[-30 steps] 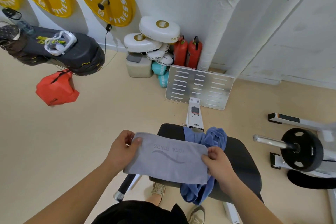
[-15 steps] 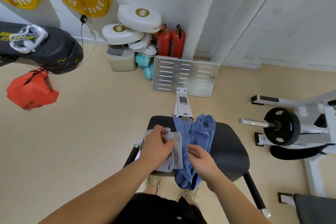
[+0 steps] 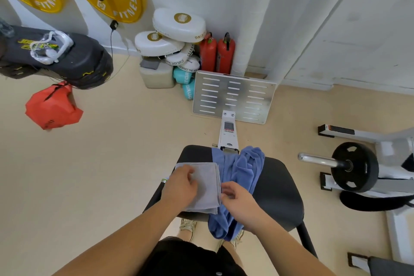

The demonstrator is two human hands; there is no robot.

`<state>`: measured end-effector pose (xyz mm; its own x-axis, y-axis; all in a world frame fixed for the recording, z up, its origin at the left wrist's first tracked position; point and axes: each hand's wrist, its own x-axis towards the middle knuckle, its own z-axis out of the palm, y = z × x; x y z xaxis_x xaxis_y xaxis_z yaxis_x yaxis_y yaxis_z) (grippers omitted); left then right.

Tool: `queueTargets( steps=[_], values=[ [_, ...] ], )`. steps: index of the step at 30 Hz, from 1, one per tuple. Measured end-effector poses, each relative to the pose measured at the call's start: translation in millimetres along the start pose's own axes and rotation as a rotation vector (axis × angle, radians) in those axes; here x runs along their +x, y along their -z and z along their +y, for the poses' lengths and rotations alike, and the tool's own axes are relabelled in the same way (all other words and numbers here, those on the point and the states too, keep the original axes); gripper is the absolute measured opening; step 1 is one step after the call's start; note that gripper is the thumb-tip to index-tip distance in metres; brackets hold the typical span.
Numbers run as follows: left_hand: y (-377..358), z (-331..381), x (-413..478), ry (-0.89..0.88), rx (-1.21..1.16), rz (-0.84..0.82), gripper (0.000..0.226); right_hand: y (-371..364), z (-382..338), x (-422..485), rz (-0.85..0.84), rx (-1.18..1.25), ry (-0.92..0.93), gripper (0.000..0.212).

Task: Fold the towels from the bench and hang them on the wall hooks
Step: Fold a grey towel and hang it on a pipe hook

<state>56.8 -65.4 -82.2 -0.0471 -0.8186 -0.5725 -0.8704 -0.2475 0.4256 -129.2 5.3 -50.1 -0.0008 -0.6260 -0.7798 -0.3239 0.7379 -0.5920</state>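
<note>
A grey towel (image 3: 207, 188), folded into a small rectangle, lies on the left part of the black bench seat (image 3: 277, 190). My left hand (image 3: 179, 188) rests flat on top of it. My right hand (image 3: 239, 201) sits at the grey towel's right edge with loosely curled fingers touching that edge. A crumpled blue towel (image 3: 244, 168) is draped across the middle of the seat, partly under my right hand, and hangs over the near edge. No wall hooks are in view.
A slotted metal footplate (image 3: 233, 96) stands beyond the bench. White boxing pads (image 3: 179, 24) and red fire extinguishers (image 3: 217, 54) are piled by the wall. A bar with a black plate (image 3: 354, 167) lies right. A red bag (image 3: 52, 110) hangs left.
The grey towel went from a wide strip held between both hands to a small fold laid on the seat. My left hand now lies on it and my right hand moved to its edge.
</note>
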Motion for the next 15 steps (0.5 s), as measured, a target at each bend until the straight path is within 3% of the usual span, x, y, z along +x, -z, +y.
queueTargets(
  steps=[4,9,15],
  values=[
    [11.3,-29.7,-7.1,0.171,-0.069,0.075,0.034,-16.5,-10.8,16.4,0.034,-0.174,0.024,0.030],
    [8.7,-45.1,-8.8,0.253,-0.203,0.000,0.042,-25.9,-14.1,17.4,0.153,-0.129,-0.016,0.023],
    [8.6,-52.1,-1.3,0.289,-0.385,-0.072,0.048,-32.9,-9.7,19.7,0.106,-0.052,-0.132,0.024]
  ],
)
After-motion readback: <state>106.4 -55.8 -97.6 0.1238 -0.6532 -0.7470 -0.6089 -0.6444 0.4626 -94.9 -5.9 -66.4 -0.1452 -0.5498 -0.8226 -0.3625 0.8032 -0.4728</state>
